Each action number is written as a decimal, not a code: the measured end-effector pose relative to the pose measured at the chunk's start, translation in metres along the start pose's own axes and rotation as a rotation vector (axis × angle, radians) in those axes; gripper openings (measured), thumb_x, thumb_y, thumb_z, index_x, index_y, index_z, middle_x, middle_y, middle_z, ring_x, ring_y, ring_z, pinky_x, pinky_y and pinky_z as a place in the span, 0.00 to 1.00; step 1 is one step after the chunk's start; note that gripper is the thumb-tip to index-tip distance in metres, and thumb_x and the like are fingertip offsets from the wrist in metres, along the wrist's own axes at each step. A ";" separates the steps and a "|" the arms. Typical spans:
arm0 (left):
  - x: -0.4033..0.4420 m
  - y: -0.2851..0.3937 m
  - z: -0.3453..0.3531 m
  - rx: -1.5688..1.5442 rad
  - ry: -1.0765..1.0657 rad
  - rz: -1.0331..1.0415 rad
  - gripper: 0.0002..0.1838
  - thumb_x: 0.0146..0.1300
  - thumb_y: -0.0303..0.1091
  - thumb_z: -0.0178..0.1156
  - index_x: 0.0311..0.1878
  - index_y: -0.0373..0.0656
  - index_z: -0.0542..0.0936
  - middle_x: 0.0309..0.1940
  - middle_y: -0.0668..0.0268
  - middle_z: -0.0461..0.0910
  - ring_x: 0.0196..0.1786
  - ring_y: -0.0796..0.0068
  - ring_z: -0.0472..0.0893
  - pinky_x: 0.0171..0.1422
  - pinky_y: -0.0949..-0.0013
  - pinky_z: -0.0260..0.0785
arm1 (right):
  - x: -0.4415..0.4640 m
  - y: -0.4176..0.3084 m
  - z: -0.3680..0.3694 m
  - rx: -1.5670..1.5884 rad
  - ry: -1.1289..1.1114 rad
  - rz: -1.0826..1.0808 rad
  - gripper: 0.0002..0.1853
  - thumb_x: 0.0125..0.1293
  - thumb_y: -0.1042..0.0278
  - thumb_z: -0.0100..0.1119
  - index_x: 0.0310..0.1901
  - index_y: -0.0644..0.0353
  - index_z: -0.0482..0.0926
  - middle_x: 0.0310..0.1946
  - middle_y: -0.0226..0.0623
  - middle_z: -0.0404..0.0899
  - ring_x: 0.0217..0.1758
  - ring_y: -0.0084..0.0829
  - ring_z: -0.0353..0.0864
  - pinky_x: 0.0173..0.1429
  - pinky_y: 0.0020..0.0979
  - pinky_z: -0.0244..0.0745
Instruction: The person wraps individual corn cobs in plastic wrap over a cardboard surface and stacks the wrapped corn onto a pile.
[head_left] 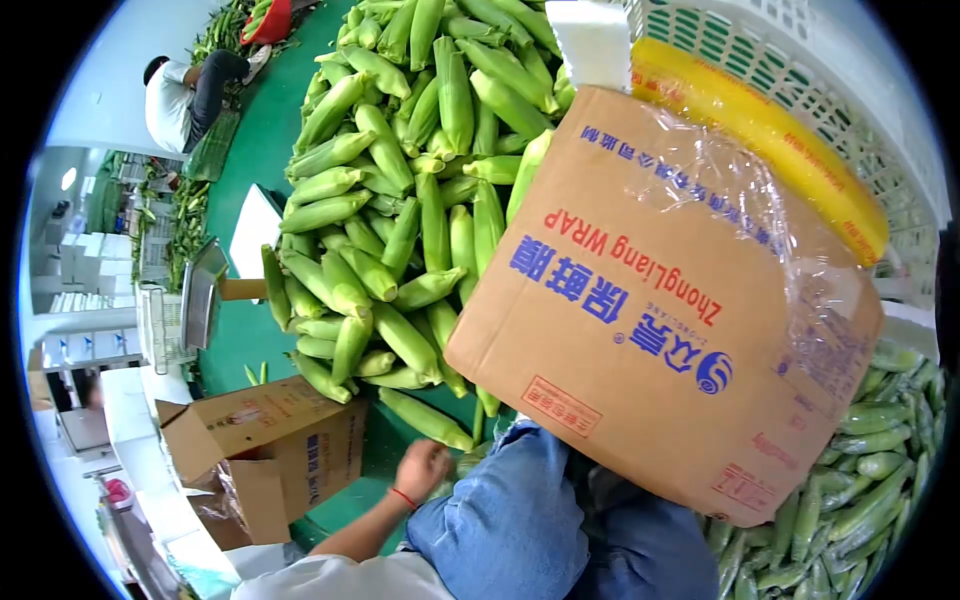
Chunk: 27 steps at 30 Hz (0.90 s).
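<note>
My left hand [424,470], with a red string at the wrist, is low beside my knee, its fingers curled. It is close to the lower end of a green corn ear in its husk [425,418] that lies on the green floor. Whatever is within the fingers, if anything, is hidden. My right hand does not show. A large heap of husked-in corn ears [400,220] rises in front of me. A big cardboard box [650,310] printed with "ZhongLiang WRAP" stands above my legs, at right of the heap.
An open cardboard carton [270,450] sits at left. Behind the big box are a yellow wrapped roll [760,140] and a white plastic crate [800,60]. Film-wrapped corn [850,480] fills the lower right. Another person [185,100] sits at the far upper left near a red basin [268,20].
</note>
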<state>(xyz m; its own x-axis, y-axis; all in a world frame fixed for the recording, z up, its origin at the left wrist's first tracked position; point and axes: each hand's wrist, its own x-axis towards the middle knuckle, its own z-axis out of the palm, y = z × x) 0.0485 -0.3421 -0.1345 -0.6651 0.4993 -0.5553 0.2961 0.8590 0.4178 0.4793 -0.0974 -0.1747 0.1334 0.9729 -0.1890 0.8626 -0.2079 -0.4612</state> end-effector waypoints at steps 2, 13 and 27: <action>-0.014 -0.078 0.062 0.142 -0.025 0.272 0.13 0.68 0.37 0.55 0.43 0.35 0.77 0.37 0.57 0.78 0.40 0.60 0.79 0.46 0.64 0.73 | -0.037 0.005 0.024 -0.019 -0.133 0.085 0.18 0.73 0.62 0.46 0.56 0.65 0.75 0.52 0.44 0.77 0.55 0.42 0.76 0.61 0.37 0.67; -0.003 -0.098 0.028 -0.253 -0.112 0.032 0.13 0.70 0.38 0.53 0.41 0.34 0.74 0.40 0.59 0.78 0.41 0.66 0.77 0.46 0.66 0.73 | -0.126 0.024 0.079 0.032 -0.289 0.094 0.15 0.71 0.65 0.48 0.51 0.63 0.77 0.45 0.46 0.79 0.47 0.45 0.79 0.52 0.37 0.71; 0.073 0.203 -0.109 -0.372 0.364 1.013 0.07 0.68 0.29 0.53 0.42 0.35 0.75 0.37 0.56 0.76 0.39 0.62 0.75 0.47 0.66 0.68 | -0.035 -0.083 -0.048 0.484 0.336 -0.262 0.10 0.69 0.69 0.54 0.46 0.65 0.78 0.38 0.45 0.82 0.42 0.38 0.82 0.48 0.32 0.75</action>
<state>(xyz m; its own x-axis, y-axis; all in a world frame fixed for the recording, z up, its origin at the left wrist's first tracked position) -0.0142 -0.1436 -0.0118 -0.4135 0.8296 0.3751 0.6288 -0.0378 0.7767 0.4259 -0.1092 -0.0882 0.1610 0.9601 0.2286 0.5804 0.0952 -0.8088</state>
